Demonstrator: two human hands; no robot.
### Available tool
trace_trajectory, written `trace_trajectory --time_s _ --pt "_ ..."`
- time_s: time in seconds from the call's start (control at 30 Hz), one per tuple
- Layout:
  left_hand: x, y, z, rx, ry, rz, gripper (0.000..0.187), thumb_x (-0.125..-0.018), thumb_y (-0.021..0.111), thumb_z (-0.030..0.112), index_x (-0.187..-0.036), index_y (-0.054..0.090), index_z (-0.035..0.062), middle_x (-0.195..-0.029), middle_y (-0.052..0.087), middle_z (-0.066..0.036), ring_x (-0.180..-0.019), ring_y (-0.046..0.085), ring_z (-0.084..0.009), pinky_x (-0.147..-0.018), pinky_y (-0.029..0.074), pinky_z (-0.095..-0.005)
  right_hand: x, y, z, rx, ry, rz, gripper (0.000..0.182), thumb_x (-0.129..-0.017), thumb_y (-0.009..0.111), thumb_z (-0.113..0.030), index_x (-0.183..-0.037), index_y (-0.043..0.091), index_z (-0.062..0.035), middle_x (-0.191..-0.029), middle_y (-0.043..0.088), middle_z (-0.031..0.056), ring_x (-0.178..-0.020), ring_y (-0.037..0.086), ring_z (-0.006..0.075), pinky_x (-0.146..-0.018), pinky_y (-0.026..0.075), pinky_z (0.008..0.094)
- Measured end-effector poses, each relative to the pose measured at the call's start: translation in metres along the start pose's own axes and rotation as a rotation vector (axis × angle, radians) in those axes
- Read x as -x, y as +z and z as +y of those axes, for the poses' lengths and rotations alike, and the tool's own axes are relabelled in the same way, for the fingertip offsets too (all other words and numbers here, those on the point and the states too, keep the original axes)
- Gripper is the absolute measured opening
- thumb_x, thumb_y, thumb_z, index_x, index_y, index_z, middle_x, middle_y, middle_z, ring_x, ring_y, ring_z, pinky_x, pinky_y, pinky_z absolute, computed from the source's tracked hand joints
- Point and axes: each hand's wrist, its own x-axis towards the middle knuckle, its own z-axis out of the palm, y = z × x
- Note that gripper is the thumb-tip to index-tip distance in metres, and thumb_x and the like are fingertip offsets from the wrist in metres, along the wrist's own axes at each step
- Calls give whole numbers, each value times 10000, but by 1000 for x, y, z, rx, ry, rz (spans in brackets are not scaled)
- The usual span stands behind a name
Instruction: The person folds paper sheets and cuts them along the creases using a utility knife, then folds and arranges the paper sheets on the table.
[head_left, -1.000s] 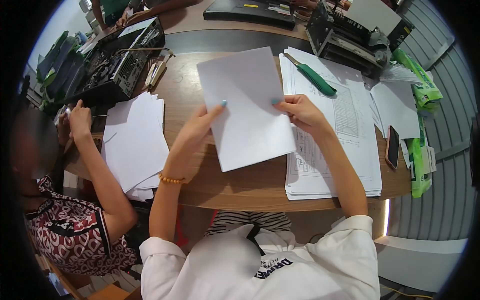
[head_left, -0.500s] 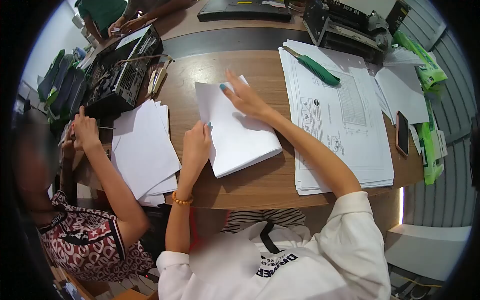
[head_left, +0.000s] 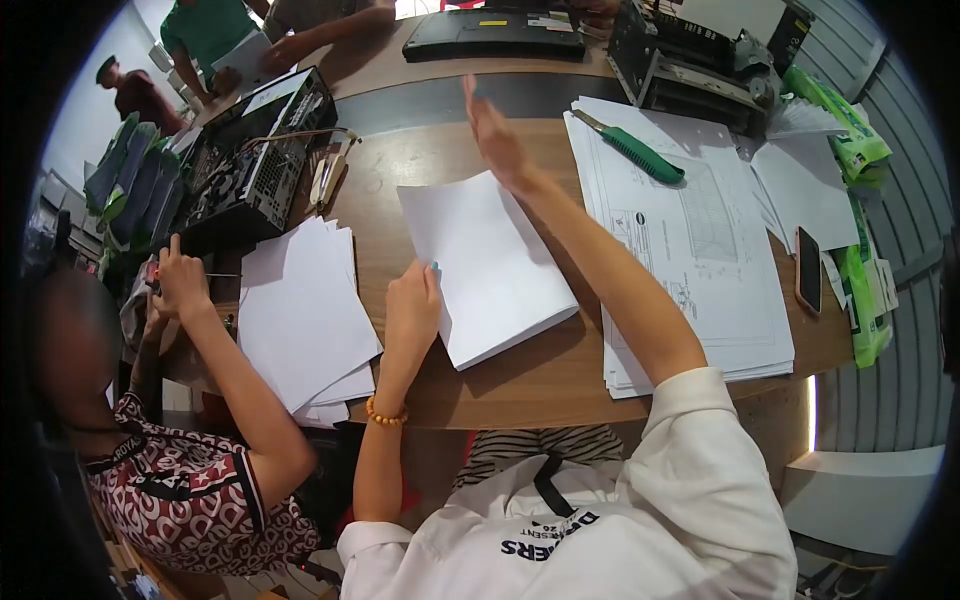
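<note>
A folded white sheet of paper (head_left: 490,270) lies on the wooden table in front of me, its fold along the lower right side. My left hand (head_left: 412,305) is closed on the sheet's left edge, thumb on top. Held up past the far edge of the paper is my right hand (head_left: 497,138), fingers stretched out and holding nothing. To the left sits a stack of white sheets (head_left: 305,310). On the right, a green utility knife (head_left: 640,155) rests on a pile of printed drawings (head_left: 715,300).
An opened computer case (head_left: 265,160) stands at the back left, with a stapler (head_left: 328,175) beside it. A co-worker's hand (head_left: 182,285) is at the left. A black laptop (head_left: 495,35) lies at the back; a phone (head_left: 808,270) is at the right edge.
My right hand has lifted off the paper and moved away toward the back of the table. My left hand stays on the left edge. The view has shifted slightly.
</note>
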Motion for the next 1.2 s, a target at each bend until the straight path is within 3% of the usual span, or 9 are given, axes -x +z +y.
trace_trajectory --time_s 0.17,0.23,0.6,0.73,0.83,0.87,0.97,1.07,1.2 --pt "1 3 -6 20 3 34 280 -915 438 148 -762 523 -71 -665 549 -294 -646 548 -455 -569 393 -497 12 -1 -28 242 112 80 607 -973 350 -310 -1415 140 48 -1474 176 232 -1384 155 299 -1112 149 326" --pt "-1 2 -8 -17 5 57 276 -916 436 146 -772 529 -70 -667 552 -295 -650 552 -454 -573 398 -502 33 -4 -73 -124 19 141 599 -970 362 -300 -1411 156 51 -1474 171 232 -1387 137 300 -1120 127 325" --pt "0 -3 -11 -112 -57 144 250 -916 430 139 -838 538 -73 -662 555 -290 -639 556 -447 -560 408 -482 109 -6 -88 -134 -8 192 571 -961 375 -288 -1409 212 26 -1479 190 207 -1391 126 293 -1117 106 327" --pt "-6 -1 -19 -129 -21 155 262 -916 429 144 -827 536 -78 -654 549 -287 -624 551 -443 -563 397 -483 92 -25 -53 154 113 187 521 -939 403 -297 -1366 323 -9 -1330 411 248 -1252 388 338 -1043 296 346" --pt "-4 0 -24 -69 -19 158 274 -917 428 152 -818 537 -79 -643 547 -279 -611 543 -441 -565 397 -478 51 -100 -54 474 -4 116 488 -914 493 -222 -1337 381 -6 -1381 390 200 -1280 382 305 -1044 312 349" --pt "-4 -1 -25 -67 -13 167 280 -918 426 155 -810 533 -79 -645 545 -277 -612 539 -441 -565 397 -470 46 -120 -41 773 -126 331 485 -863 502 -243 -1277 423 -4 -1149 552 240 -1080 534 368 -959 408 394" --pt "-7 -4 -28 -55 -25 187 288 -922 422 165 -805 522 -78 -662 545 -273 -620 530 -435 -572 398 -458 61 -174 -14 1492 50 431 510 -851 584 -318 -1202 461 32 -1223 499 203 -1139 489 327 -963 398 404" --pt "-9 -4 -33 -15 -77 207 289 -927 415 177 -814 504 -74 -689 546 -270 -636 524 -424 -586 398 -451 68 -187 -27 1305 411 160 445 -855 587 -343 -1098 530 25 -1152 550 161 -1039 557 309 -890 445 411" --pt "-12 -6 -42 135 -119 274 295 -934 393 196 -836 480 -68 -708 548 -265 -644 515 -412 -593 396 -446 102 -163 -59 1259 118 268 336 -875 567 -344 -992 590 -30 -961 573 118 -815 628 301 -696 512 386"
